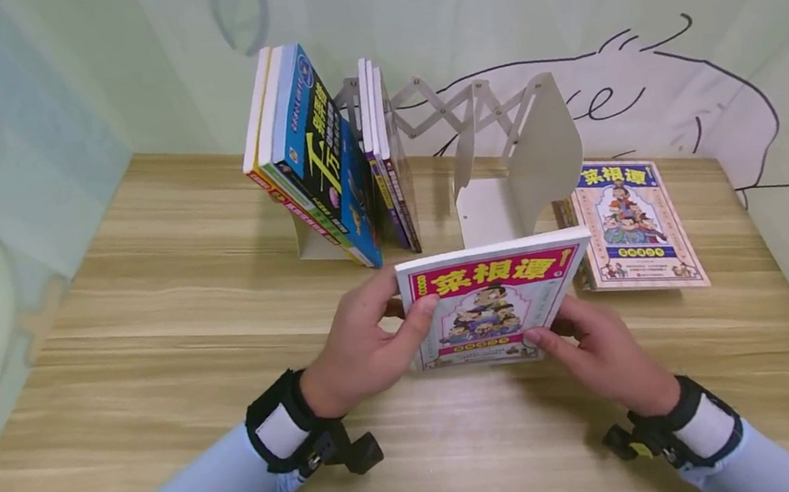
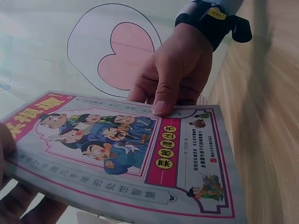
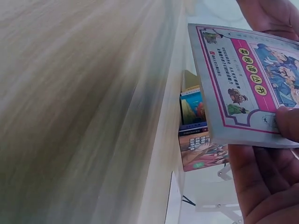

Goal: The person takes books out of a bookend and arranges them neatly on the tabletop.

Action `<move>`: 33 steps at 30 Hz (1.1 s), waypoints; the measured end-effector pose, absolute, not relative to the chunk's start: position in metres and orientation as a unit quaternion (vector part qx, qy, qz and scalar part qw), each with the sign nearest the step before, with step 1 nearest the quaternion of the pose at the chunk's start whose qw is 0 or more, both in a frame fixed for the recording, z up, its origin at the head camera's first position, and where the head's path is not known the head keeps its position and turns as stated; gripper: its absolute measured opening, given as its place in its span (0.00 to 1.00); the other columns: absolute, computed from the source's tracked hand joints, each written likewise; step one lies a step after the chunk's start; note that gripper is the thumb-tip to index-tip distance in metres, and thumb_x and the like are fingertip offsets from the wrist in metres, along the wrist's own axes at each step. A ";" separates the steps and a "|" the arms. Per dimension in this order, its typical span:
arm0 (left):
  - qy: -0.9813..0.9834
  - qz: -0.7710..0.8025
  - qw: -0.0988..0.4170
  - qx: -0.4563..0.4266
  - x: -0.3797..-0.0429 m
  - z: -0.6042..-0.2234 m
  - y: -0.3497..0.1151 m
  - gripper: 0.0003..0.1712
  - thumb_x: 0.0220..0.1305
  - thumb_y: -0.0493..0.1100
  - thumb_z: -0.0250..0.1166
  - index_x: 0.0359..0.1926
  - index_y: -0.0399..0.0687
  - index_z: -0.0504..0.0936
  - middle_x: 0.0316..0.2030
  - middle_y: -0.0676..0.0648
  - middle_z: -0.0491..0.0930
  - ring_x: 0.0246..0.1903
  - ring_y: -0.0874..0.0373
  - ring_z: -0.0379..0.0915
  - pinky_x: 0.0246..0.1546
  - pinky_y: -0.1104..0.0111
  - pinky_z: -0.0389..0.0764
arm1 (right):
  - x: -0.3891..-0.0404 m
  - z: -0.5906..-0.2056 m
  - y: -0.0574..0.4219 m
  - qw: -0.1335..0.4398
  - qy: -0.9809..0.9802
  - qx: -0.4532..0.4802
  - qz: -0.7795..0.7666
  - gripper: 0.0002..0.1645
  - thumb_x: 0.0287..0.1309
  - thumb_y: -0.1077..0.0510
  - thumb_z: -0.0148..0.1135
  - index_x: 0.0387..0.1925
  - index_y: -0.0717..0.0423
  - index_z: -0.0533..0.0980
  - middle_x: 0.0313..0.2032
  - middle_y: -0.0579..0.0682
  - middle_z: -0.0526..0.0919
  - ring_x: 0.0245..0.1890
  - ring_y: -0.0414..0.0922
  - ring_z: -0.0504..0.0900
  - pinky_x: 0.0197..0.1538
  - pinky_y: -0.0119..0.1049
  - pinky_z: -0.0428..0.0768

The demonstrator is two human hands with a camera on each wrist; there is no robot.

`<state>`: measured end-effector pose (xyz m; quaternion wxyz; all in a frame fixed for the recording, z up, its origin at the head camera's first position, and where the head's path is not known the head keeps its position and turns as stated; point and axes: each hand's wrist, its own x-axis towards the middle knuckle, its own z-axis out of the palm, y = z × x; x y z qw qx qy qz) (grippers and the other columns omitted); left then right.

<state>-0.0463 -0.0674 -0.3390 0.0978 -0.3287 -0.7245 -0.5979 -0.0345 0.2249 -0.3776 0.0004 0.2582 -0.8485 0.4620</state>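
Both hands hold a thin comic-style book (image 1: 489, 300) with a pink title band and cartoon figures on its cover, tilted above the table. My left hand (image 1: 370, 342) pinches its left edge, thumb on the cover and fingers behind. At the lower right corner, my right hand (image 1: 601, 347) grips it the same way, its thumb (image 2: 164, 100) pressed on the cover in the left wrist view. Behind the book stands an expandable metal bookend rack (image 1: 543, 145), its right section holding no books. A similar book with a blue title band (image 1: 630, 225) tops a stack to the right.
Larger books (image 1: 322, 159) lean upright in the rack's left section, and several thin books (image 1: 385, 155) stand in the section beside them. The rack's folding lattice (image 1: 447, 108) runs along the back. A patterned curtain (image 1: 361, 7) borders the wooden table (image 1: 171, 328).
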 end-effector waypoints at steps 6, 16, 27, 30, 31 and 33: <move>-0.747 -0.592 0.064 -0.295 -0.048 -0.339 -0.067 0.19 0.70 0.32 0.61 0.59 0.36 0.72 0.51 0.41 0.83 0.43 0.55 0.83 0.41 0.67 0.86 | -0.033 -0.378 0.229 0.013 -0.849 0.241 0.470 0.23 0.59 0.73 0.64 0.56 0.61 0.78 0.49 0.58 0.87 0.44 0.38 0.87 0.41 0.34 0.87; -0.752 -0.595 -0.096 -0.267 -0.049 -0.350 -0.068 0.23 0.73 0.40 0.60 0.65 0.43 0.68 0.55 0.45 0.81 0.46 0.59 0.80 0.45 0.68 0.85 | -0.032 -0.375 0.232 0.056 -0.823 0.197 0.530 0.26 0.58 0.77 0.61 0.59 0.63 0.76 0.50 0.47 0.87 0.41 0.35 0.87 0.38 0.31 0.85; -0.778 -0.568 -0.109 -0.243 -0.051 -0.362 -0.069 0.19 0.73 0.38 0.59 0.62 0.42 0.74 0.50 0.45 0.85 0.44 0.60 0.83 0.42 0.72 0.85 | -0.033 -0.371 0.234 0.022 -0.818 0.154 0.554 0.21 0.64 0.72 0.60 0.59 0.64 0.76 0.48 0.36 0.87 0.41 0.38 0.88 0.40 0.31 0.85; -0.780 -0.567 -0.104 -0.244 -0.049 -0.363 -0.067 0.19 0.73 0.38 0.59 0.62 0.43 0.74 0.49 0.45 0.85 0.44 0.59 0.83 0.41 0.73 0.85 | -0.033 -0.370 0.234 0.020 -0.818 0.126 0.562 0.18 0.66 0.69 0.60 0.56 0.66 0.77 0.45 0.36 0.88 0.38 0.38 0.87 0.40 0.30 0.85; -0.779 -0.568 -0.104 -0.244 -0.049 -0.364 -0.067 0.19 0.73 0.38 0.59 0.62 0.43 0.74 0.49 0.45 0.85 0.44 0.59 0.83 0.41 0.73 0.85 | -0.033 -0.369 0.235 0.019 -0.813 0.115 0.570 0.17 0.66 0.69 0.60 0.56 0.67 0.77 0.45 0.36 0.88 0.37 0.38 0.87 0.40 0.30 0.85; -0.776 -0.571 -0.109 -0.244 -0.047 -0.365 -0.066 0.19 0.72 0.38 0.60 0.62 0.43 0.75 0.49 0.45 0.85 0.44 0.59 0.82 0.41 0.73 0.85 | -0.032 -0.368 0.237 0.024 -0.799 0.100 0.592 0.16 0.66 0.69 0.60 0.54 0.68 0.77 0.44 0.39 0.88 0.36 0.38 0.87 0.39 0.30 0.85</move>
